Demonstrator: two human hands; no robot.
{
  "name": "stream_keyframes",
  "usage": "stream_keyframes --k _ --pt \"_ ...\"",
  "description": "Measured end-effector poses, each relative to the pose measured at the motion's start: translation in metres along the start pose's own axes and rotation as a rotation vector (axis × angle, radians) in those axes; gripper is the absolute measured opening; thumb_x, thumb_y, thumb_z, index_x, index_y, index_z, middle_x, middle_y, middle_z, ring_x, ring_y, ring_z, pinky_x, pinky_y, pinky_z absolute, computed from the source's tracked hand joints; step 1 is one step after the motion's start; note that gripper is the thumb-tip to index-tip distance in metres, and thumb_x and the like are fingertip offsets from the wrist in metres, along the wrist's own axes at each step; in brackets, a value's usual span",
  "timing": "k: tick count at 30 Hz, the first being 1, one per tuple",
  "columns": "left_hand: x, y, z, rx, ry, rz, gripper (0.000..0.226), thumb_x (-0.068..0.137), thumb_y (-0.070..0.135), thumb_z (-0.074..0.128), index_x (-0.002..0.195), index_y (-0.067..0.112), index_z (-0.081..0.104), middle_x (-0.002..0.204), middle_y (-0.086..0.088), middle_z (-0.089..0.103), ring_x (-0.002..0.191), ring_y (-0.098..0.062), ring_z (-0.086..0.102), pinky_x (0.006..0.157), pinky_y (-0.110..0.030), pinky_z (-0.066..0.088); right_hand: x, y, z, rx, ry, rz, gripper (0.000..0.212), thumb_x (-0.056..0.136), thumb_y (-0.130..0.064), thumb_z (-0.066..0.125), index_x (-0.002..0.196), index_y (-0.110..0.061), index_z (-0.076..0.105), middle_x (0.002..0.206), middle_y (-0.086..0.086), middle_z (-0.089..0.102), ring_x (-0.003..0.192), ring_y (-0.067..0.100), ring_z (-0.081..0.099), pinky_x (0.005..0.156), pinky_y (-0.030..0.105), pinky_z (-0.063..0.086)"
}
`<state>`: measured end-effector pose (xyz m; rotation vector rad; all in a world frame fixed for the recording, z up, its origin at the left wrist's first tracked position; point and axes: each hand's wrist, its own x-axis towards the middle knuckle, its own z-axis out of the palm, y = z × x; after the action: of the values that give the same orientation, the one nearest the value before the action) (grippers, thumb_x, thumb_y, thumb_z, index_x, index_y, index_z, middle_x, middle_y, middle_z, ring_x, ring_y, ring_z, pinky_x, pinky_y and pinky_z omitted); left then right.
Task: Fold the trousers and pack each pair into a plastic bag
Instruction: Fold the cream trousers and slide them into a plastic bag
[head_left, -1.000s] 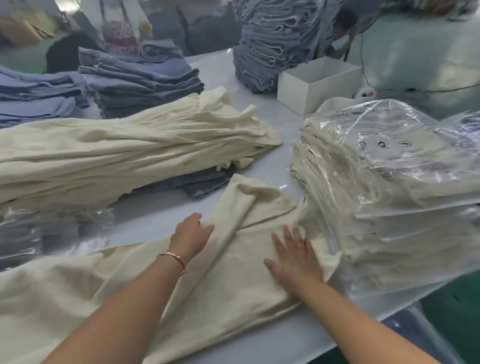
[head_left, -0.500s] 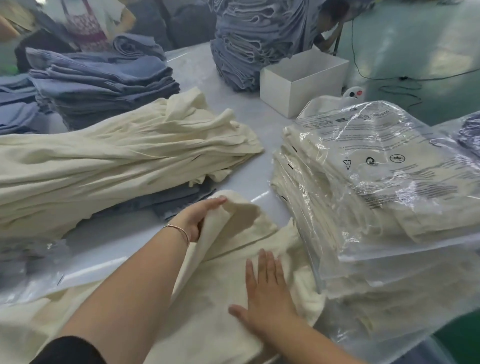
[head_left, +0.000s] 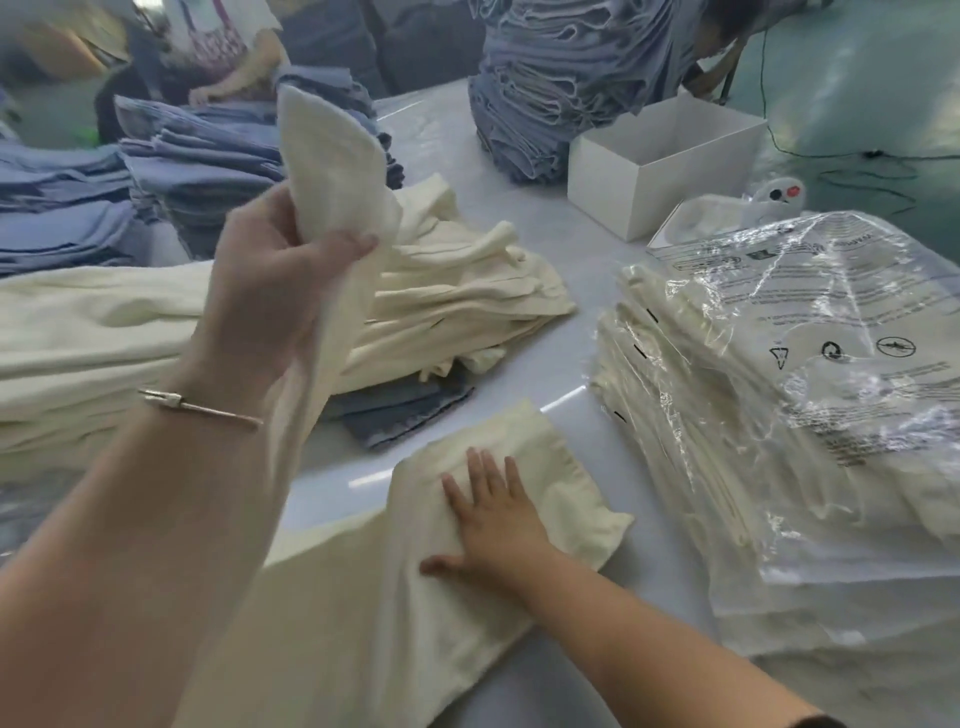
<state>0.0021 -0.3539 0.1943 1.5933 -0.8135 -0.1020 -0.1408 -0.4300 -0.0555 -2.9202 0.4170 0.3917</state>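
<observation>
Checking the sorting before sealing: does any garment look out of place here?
Yes: a blue garment lies wedged under the cream trousers pile, apart from the blue stacks behind it.

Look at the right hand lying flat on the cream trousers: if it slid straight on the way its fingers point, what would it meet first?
The right hand would probably cross the cream trousers to their folded edge, then bare white table. The bagged stack seems off to the side.
</observation>
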Motion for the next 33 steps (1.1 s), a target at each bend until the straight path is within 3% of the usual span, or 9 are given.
stream_keyframes --k 5,8,11,14,19,25,27,30,33 --pt "-0.04 -0.043 0.092 0.596 -0.192 0.144 0.021 0.085 0.032 0.064 0.068 0.024 0.054 0.062 0.0 0.056 0.066 -0.026 0.061 0.054 -0.031 0.034 -0.031 0.037 0.023 0.037 0.122 0.256 0.092 0.077 -0.082 0.009 0.151 -0.031 -0.011 0.155 0.015 -0.027 0.142 0.03 -0.029 0.102 0.054 -0.031" --pt "-0.089 -0.084 0.149 0.763 -0.585 0.028 0.014 0.091 0.028 0.054 0.102 0.026 0.062 0.094 -0.006 0.062 0.093 -0.03 0.06 0.067 -0.034 0.042 -0.066 0.062 0.033 0.038 0.083 0.417 0.087 0.08 -0.078 0.001 0.142 -0.026 -0.031 0.149 0.008 -0.035 0.14 0.024 -0.032 0.105 0.055 -0.022" --pt "-0.138 -0.118 0.174 0.81 -0.92 -0.135 0.025 0.091 0.021 0.049 0.114 0.02 0.057 0.106 -0.009 0.046 0.101 -0.033 0.056 0.083 -0.036 0.047 -0.091 0.065 0.034 0.052 0.053 0.494 0.08 0.093 -0.063 0.022 0.151 -0.009 0.015 0.157 0.015 0.022 0.143 0.035 0.019 0.11 0.047 0.009" --pt "-0.161 -0.129 0.176 0.762 -0.916 -0.142 0.027 0.084 0.014 0.05 0.11 0.019 0.057 0.11 -0.008 0.04 0.094 -0.034 0.056 0.084 -0.039 0.049 -0.104 0.059 0.025 0.047 -0.009 0.398 0.053 0.1 -0.041 0.027 0.13 -0.005 0.053 0.125 0.015 0.062 0.117 0.033 0.054 0.089 0.038 0.035" --pt "-0.167 -0.124 0.152 0.807 -0.894 -0.003 0.067 0.082 0.032 0.057 0.144 0.026 0.033 0.125 -0.003 0.041 0.111 -0.024 0.05 0.089 -0.036 0.047 -0.12 0.051 0.022 0.173 0.143 0.501 0.048 0.095 -0.043 0.04 0.127 -0.011 0.056 0.126 0.012 0.059 0.121 0.03 0.049 0.103 0.035 0.031" --pt "-0.221 -0.142 0.086 0.956 -0.79 0.042 0.045 0.09 0.034 0.046 0.134 0.035 0.042 0.115 0.004 0.053 0.107 -0.021 0.055 0.077 -0.032 0.042 -0.149 0.023 0.045 0.105 0.354 0.394 0.046 0.068 -0.05 0.078 0.087 -0.009 0.072 0.093 0.011 0.069 0.1 0.031 0.066 0.099 0.045 0.047" --pt "-0.232 -0.136 0.079 0.895 -0.753 0.099 0.044 0.093 0.026 0.043 0.136 0.035 0.049 0.11 0.001 0.058 0.097 -0.026 0.06 0.072 -0.033 0.046 -0.152 0.021 0.043 0.103 0.254 0.4 0.054 0.08 -0.058 0.063 0.103 -0.009 0.071 0.106 0.015 0.067 0.112 0.029 0.06 0.112 0.044 0.031" --pt "-0.238 -0.117 0.081 0.743 -0.715 0.236 0.044 0.088 0.028 0.039 0.125 0.025 0.063 0.092 -0.004 0.062 0.075 -0.03 0.062 0.056 -0.031 0.046 -0.151 0.027 0.053 0.073 0.166 0.414 0.071 0.098 -0.055 0.024 0.15 -0.007 0.024 0.156 0.016 0.024 0.147 0.028 0.012 0.118 0.043 -0.009" --pt "-0.259 -0.11 0.09 0.836 -0.821 0.282 0.042 0.093 0.038 0.035 0.129 0.031 0.054 0.099 -0.006 0.06 0.087 -0.033 0.061 0.063 -0.036 0.044 -0.154 0.025 0.051 0.093 0.251 0.44 0.054 0.096 -0.044 0.033 0.138 -0.015 0.051 0.14 0.013 0.051 0.131 0.032 0.046 0.113 0.039 0.028"
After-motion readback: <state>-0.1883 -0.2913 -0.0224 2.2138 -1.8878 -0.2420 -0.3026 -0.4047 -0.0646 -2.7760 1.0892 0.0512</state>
